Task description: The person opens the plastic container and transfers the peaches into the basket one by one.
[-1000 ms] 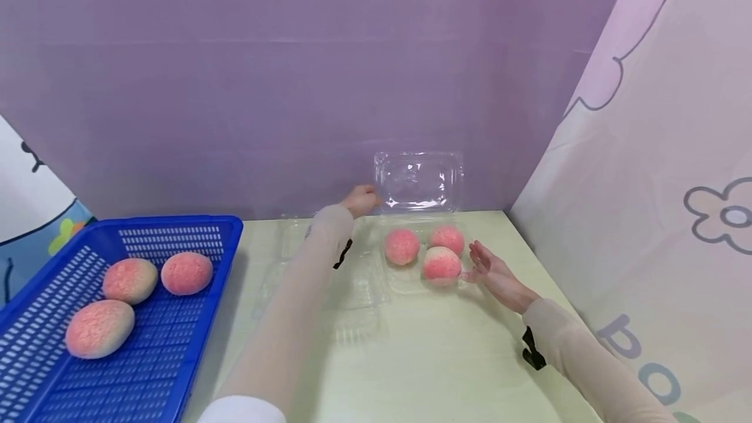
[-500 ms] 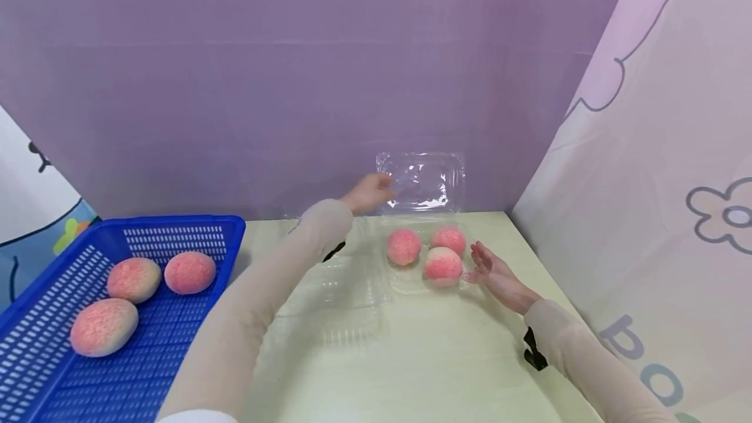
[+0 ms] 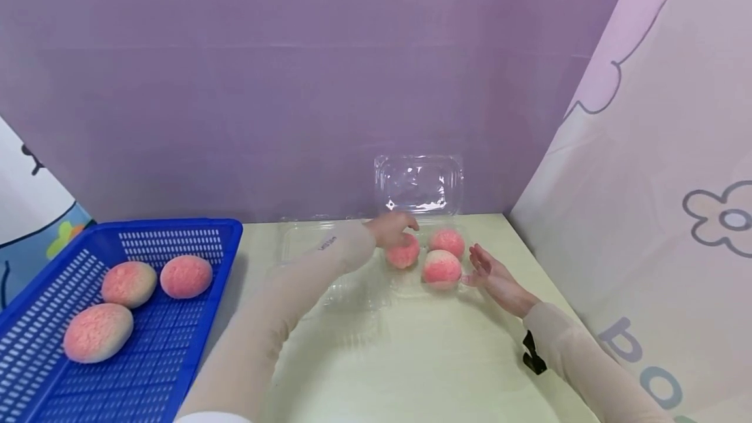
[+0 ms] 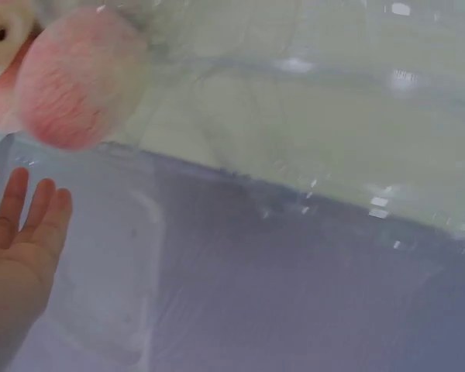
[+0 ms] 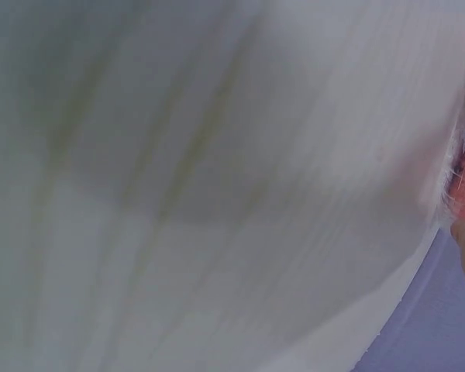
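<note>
Three pink-and-cream peaches sit in an open clear plastic clamshell box whose lid [image 3: 418, 183] stands up at the back. They are a left peach [image 3: 402, 256], a back peach [image 3: 448, 241] and a front peach [image 3: 442, 267]. My left hand [image 3: 391, 228] reaches over the left peach, its fingers overlapping it in the head view; the left wrist view shows those fingers extended near a peach [image 4: 81, 81]. Beside the box's right side, my right hand [image 3: 498, 284] has its fingers extended, the thumb at the box edge near the front peach. Neither hand grips anything.
A blue plastic basket [image 3: 202, 338] at the left holds three more peaches [image 3: 187, 276]. Other clear clamshell boxes [image 3: 352, 296] lie left of the filled one, partly under my left arm. A purple backdrop [image 3: 329, 83] rises behind the table; a patterned cloth [image 3: 640, 214] borders the right.
My left hand has moved right, first up toward the standing lid, then down over the left peach. The right hand has stayed in place.
</note>
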A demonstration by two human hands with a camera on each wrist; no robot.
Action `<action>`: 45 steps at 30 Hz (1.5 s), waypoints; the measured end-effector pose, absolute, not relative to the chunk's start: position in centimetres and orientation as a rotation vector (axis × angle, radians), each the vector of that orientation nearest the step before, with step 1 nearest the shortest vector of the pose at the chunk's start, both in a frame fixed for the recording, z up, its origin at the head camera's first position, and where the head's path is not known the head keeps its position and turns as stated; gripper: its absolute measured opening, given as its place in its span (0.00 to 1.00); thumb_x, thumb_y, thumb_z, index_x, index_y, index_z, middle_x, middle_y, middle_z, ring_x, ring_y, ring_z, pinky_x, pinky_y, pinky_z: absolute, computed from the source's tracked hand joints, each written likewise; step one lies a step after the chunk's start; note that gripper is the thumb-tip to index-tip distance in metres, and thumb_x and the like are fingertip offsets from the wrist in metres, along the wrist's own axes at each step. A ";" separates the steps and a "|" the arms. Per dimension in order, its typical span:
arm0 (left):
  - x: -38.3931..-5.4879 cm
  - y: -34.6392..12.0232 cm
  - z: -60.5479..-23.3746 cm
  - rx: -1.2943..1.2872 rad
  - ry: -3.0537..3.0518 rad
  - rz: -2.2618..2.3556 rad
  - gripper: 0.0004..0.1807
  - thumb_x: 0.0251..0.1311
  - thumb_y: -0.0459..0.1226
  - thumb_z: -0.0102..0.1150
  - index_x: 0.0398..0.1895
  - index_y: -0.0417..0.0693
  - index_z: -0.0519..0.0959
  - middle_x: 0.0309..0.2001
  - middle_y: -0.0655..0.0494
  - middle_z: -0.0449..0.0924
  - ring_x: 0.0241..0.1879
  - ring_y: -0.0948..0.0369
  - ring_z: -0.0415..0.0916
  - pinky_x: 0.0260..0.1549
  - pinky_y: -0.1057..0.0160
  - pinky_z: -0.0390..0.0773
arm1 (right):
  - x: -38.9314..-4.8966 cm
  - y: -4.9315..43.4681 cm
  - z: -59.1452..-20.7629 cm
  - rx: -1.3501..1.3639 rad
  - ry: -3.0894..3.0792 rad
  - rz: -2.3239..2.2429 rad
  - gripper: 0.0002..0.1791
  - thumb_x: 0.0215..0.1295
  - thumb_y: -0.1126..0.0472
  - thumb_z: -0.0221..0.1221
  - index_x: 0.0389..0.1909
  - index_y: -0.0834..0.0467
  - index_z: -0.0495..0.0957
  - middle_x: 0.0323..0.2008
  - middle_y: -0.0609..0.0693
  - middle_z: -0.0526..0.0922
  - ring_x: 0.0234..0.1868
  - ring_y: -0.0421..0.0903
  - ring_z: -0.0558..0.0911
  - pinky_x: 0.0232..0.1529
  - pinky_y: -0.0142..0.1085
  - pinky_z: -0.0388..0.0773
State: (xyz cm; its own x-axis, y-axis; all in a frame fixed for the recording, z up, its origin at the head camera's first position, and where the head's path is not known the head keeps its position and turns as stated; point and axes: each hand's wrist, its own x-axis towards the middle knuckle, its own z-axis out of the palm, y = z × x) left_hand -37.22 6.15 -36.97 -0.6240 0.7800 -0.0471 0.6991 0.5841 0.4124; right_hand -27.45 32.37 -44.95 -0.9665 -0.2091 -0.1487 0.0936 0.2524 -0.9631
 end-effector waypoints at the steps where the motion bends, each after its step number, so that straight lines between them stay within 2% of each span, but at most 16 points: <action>1: -37.3 6.3 -37.3 1.214 2.595 0.537 0.22 0.58 0.35 0.56 0.57 0.42 0.71 0.58 0.50 0.72 0.61 0.55 0.66 0.61 0.60 0.64 | -27.4 32.4 -45.0 -0.106 2.279 -1.778 0.52 0.60 0.65 0.57 0.70 0.60 0.25 0.72 0.55 0.30 0.72 0.55 0.33 0.68 0.54 0.38; 7: -37.8 6.7 -39.3 1.142 2.633 0.575 0.24 0.56 0.36 0.57 0.58 0.46 0.71 0.58 0.54 0.72 0.61 0.57 0.66 0.61 0.61 0.64 | -27.3 32.4 -45.0 -0.107 2.275 -1.769 0.52 0.60 0.63 0.57 0.70 0.59 0.25 0.72 0.54 0.30 0.72 0.55 0.34 0.68 0.55 0.38; 14: -37.4 6.7 -41.3 1.090 2.675 0.544 0.31 0.52 0.44 0.59 0.61 0.48 0.68 0.54 0.53 0.72 0.55 0.57 0.69 0.58 0.58 0.67 | -27.2 32.2 -45.1 -0.117 2.282 -1.770 0.52 0.61 0.63 0.57 0.70 0.59 0.26 0.72 0.55 0.30 0.72 0.56 0.34 0.68 0.54 0.39; 20: -37.9 6.9 -43.0 1.106 2.742 0.541 0.34 0.48 0.45 0.62 0.61 0.49 0.68 0.55 0.53 0.72 0.55 0.56 0.68 0.58 0.57 0.67 | -27.1 32.0 -45.1 -0.117 2.263 -1.801 0.51 0.60 0.65 0.56 0.70 0.60 0.26 0.72 0.56 0.30 0.72 0.56 0.34 0.68 0.54 0.37; 27: -38.5 7.2 -45.1 1.141 2.865 0.458 0.32 0.52 0.52 0.55 0.62 0.55 0.67 0.60 0.55 0.69 0.60 0.55 0.66 0.60 0.54 0.65 | -27.4 31.7 -45.1 -0.121 2.286 -1.789 0.52 0.59 0.64 0.57 0.70 0.59 0.26 0.72 0.56 0.31 0.72 0.56 0.35 0.68 0.53 0.39; 35: -37.9 7.3 -45.3 1.204 2.922 0.369 0.35 0.44 0.49 0.61 0.60 0.56 0.68 0.55 0.58 0.72 0.54 0.58 0.71 0.56 0.56 0.70 | -27.3 31.6 -45.4 -0.133 2.296 -1.790 0.53 0.60 0.63 0.58 0.70 0.59 0.26 0.72 0.55 0.31 0.72 0.55 0.35 0.68 0.53 0.39; 41: -37.4 7.3 -45.3 1.207 2.924 0.407 0.28 0.52 0.48 0.56 0.59 0.55 0.69 0.55 0.57 0.73 0.53 0.57 0.71 0.55 0.56 0.70 | -27.3 31.8 -45.6 -0.160 2.284 -1.798 0.52 0.60 0.64 0.57 0.70 0.61 0.26 0.72 0.57 0.31 0.72 0.57 0.34 0.68 0.54 0.38; 45: -37.2 7.1 -45.3 1.191 2.917 0.432 0.29 0.51 0.48 0.56 0.60 0.55 0.69 0.55 0.57 0.72 0.54 0.57 0.71 0.56 0.55 0.70 | -27.4 31.7 -45.6 -0.155 2.266 -1.803 0.52 0.59 0.64 0.57 0.70 0.61 0.26 0.72 0.57 0.31 0.72 0.56 0.34 0.68 0.53 0.38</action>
